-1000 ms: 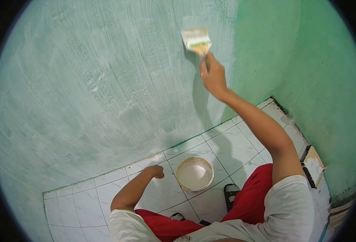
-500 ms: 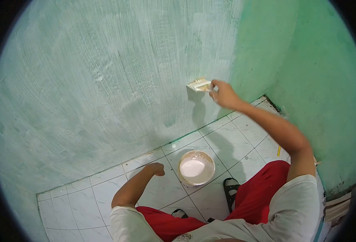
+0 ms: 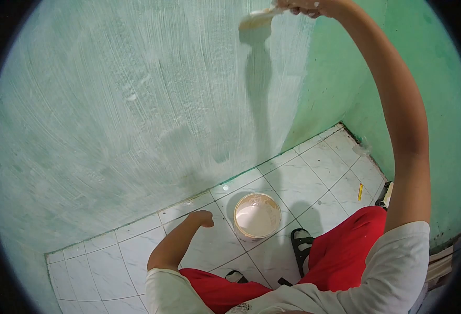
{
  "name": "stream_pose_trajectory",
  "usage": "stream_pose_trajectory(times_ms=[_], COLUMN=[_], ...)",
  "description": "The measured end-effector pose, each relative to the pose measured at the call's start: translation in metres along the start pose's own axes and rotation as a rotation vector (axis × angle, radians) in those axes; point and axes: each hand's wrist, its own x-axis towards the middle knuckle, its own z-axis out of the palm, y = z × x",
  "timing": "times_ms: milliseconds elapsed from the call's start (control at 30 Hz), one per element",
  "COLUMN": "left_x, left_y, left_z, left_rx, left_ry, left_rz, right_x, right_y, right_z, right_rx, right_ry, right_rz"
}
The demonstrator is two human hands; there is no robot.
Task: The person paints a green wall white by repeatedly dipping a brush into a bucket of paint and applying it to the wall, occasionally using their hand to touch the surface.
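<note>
High on the wall, my right hand grips the handle of a wide brush, whose bristles are against the whitish-coated wall. A long shadow falls below the brush. My left hand is low, its fingers curled in, left of a round bucket and apart from it. White paint lies inside the bucket, which stands on the tiled floor. Whether the left fingers hold anything is hidden.
Bare green wall continues to the right of the coated part, up to a corner. A yellow strip lies on the white floor tiles. My sandalled foot is right of the bucket. Some items lean at the lower right wall.
My right hand has moved up the wall with the brush, and the arm is now stretched out. The left hand has hardly moved.
</note>
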Motion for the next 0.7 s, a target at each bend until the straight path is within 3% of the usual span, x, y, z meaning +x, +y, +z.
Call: stream_pose_trajectory(times_ms=[33,167,233,367,500,633,700], left_x=[0.003,0.017,0.023,0.031,0.021,0.027,0.021], left_y=[-0.001,-0.005,-0.005,-0.003,0.009,0.005,0.010], left_z=[0.002,0.015,0.018,0.024,0.016,0.022,0.010], left_rx=[0.001,-0.012,-0.029,-0.028,-0.002,-0.024,-0.018], left_ry=[-0.003,0.054,0.083,0.055,0.001,0.053,0.007], left_rz=[0.002,0.049,0.060,0.061,0.085,0.088,0.094], right_x=[-0.009,-0.048,-0.044,-0.044,-0.065,-0.099,-0.116], right_y=[-0.004,0.001,0.038,0.063,0.088,0.101,0.108], right_z=[-0.004,0.034,0.103,0.251,0.354,0.393,0.401], right_rx=[0.000,0.246,0.315,0.554,0.585,0.596,0.569], right_ry=[-0.002,0.318,0.558,0.797,0.709,0.679,0.557], right_rz=[0.003,0.008,-0.170,-0.212,-0.170,-0.158,-0.084])
